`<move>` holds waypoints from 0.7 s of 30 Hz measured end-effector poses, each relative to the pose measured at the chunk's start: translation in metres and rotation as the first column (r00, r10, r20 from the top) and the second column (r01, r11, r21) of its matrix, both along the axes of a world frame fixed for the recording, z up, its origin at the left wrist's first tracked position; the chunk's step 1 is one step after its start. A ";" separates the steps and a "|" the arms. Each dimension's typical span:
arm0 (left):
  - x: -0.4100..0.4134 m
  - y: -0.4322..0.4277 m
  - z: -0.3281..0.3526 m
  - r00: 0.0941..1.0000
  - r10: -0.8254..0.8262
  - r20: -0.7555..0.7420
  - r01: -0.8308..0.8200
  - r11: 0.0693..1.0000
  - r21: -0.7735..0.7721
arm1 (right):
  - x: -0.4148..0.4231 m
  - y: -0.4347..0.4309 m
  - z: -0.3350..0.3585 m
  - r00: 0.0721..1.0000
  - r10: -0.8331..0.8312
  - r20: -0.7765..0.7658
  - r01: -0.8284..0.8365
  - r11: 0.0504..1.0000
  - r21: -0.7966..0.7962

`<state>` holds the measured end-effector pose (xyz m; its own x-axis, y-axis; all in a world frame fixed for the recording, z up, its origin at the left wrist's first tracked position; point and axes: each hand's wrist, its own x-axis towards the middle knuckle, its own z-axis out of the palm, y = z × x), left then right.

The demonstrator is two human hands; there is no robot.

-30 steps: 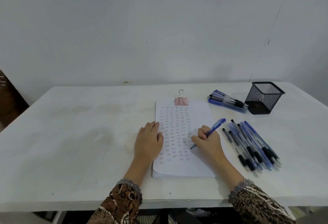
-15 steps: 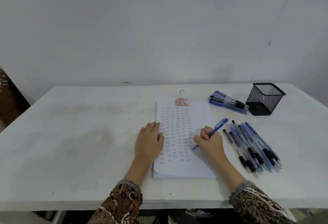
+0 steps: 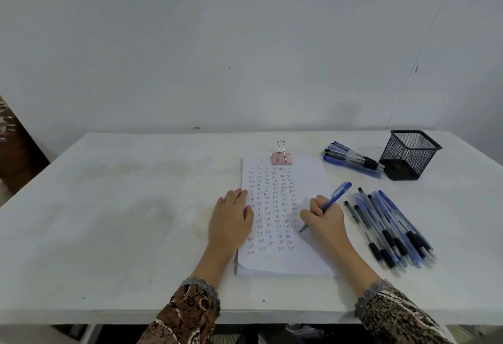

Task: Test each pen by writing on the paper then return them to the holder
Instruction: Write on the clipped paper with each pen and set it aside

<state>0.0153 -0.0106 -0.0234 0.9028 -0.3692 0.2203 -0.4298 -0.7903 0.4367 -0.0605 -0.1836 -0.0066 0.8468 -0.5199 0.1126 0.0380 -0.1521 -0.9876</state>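
A stack of white paper (image 3: pixel 307 180) lies mid-table, filled with columns of small "Test" words. My right hand (image 3: pixel 325 217) grips a blue pen (image 3: pixel 339 192), its tip touching the paper at the right end of the written rows. My left hand (image 3: pixel 231 215) rests flat on the paper's left edge, fingers straight. A black mesh pen holder (image 3: pixel 408 154) stands at the back right. Several blue and black pens (image 3: pixel 392 229) lie in a pile to the right of the paper. A smaller bundle of pens (image 3: pixel 352 159) lies just left of the holder.
A pink binder clip (image 3: pixel 281 157) clamps the top edge of the paper. The white table (image 3: pixel 122 207) meets a plain wall at the back. A brown object (image 3: pixel 13 147) stands off the table's left edge.
My right hand has shifted slightly while writing with the pen on the paper. The left hand stays pressed on the sheet.
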 end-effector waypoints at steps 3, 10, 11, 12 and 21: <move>0.000 0.000 0.000 1.000 -0.002 -0.004 0.002 1.000 0.005 | 0.000 0.000 -0.001 1.000 -0.022 -0.001 0.022 1.000 -0.009; -0.002 0.000 0.002 0.999 0.001 0.035 -0.001 1.000 -0.004 | -0.003 -0.001 0.000 0.999 0.005 0.047 -0.009 0.997 0.081; -0.002 0.000 0.002 0.999 0.002 0.037 -0.002 1.000 -0.004 | -0.003 -0.003 0.002 0.998 0.004 0.063 -0.018 0.974 0.226; -0.002 0.000 0.002 0.999 0.001 0.041 -0.001 1.000 -0.002 | -0.003 -0.005 0.004 0.997 -0.001 0.081 -0.031 0.916 0.400; -0.002 0.000 0.002 0.999 0.001 0.036 -0.001 1.000 0.005 | 0.015 -0.001 0.015 0.993 -0.098 0.073 -0.001 0.590 0.807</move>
